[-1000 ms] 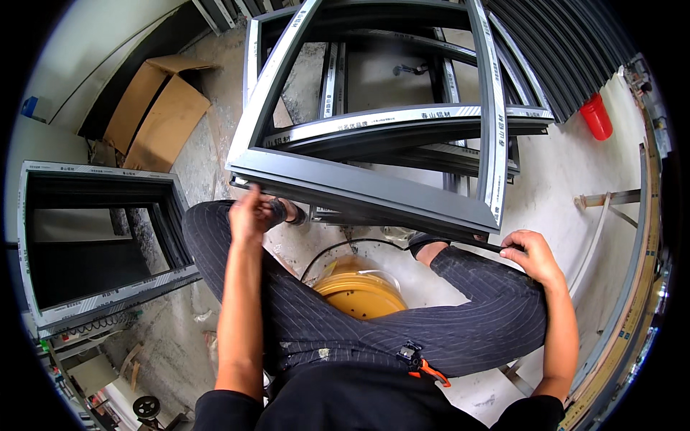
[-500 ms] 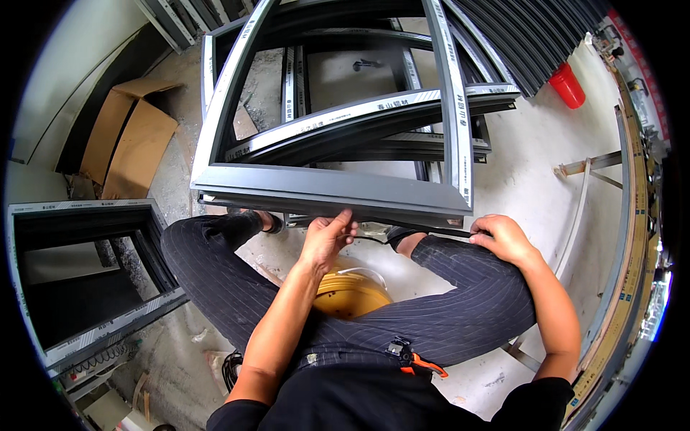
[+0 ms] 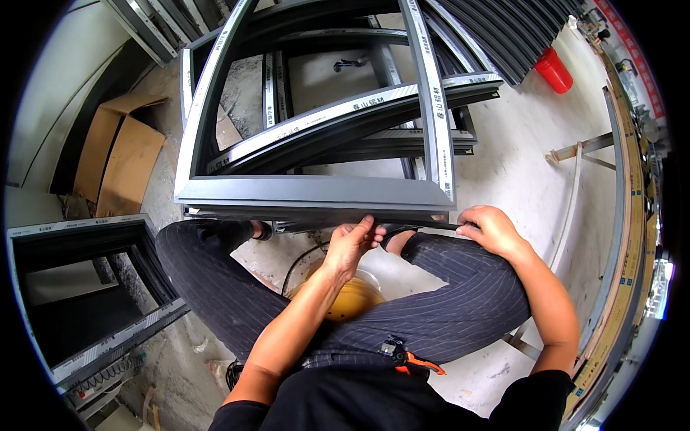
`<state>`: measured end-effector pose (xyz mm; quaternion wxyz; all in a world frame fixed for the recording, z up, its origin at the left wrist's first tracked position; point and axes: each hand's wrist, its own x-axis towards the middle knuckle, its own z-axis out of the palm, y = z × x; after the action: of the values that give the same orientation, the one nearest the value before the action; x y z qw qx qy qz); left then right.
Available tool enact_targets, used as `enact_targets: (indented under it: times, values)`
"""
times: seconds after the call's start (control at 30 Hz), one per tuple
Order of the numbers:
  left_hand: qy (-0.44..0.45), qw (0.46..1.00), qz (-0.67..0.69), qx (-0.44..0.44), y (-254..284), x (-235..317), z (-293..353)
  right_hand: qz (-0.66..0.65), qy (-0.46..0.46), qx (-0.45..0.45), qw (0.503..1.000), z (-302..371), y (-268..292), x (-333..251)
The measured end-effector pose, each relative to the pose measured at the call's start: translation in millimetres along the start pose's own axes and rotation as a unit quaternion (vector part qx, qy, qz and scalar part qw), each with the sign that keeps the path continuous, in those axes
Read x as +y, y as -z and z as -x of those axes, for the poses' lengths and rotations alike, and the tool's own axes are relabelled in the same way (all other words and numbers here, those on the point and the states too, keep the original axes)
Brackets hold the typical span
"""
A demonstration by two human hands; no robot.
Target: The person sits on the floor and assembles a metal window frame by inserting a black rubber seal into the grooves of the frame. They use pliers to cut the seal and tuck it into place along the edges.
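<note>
A grey metal window frame (image 3: 309, 191) is propped up before me, its near rail level with my hands. My left hand (image 3: 350, 248) pinches a thin black rubber sealing strip (image 3: 424, 222) at the underside of that rail, right of its middle. The strip runs on to my right hand (image 3: 492, 230), whose fingers are closed on it by the rail's right corner, over my right knee. From beneath my left hand a black strand loops down to a yellow bucket (image 3: 354, 299) between my legs. The frame hides where the strip meets its edge.
More frames (image 3: 338, 115) are stacked beneath and behind this one. Another frame (image 3: 93, 280) stands at left, near a cardboard box (image 3: 129, 158). A red bucket (image 3: 553, 70) sits at far right. Orange-handled cutters (image 3: 420, 363) lie at my waist.
My left hand has moved right along the rail, closer to my right hand. The strand now loops left of my left wrist toward the bucket. The whole view has shifted slightly.
</note>
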<state>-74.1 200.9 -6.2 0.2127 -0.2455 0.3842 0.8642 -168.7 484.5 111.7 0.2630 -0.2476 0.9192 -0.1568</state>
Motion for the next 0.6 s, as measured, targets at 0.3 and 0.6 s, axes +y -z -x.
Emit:
enact_targets:
  times: [0.3,0.6]
  values:
    - [0.015,1.0,-0.013,0.0,-45,-22,-9,0.0,0.004,0.011,1.0,2,5,-4]
    - [-0.069,0.987,-0.014,0.141,22,15,17,0.043,0.02,0.011,0.999,0,18,-17]
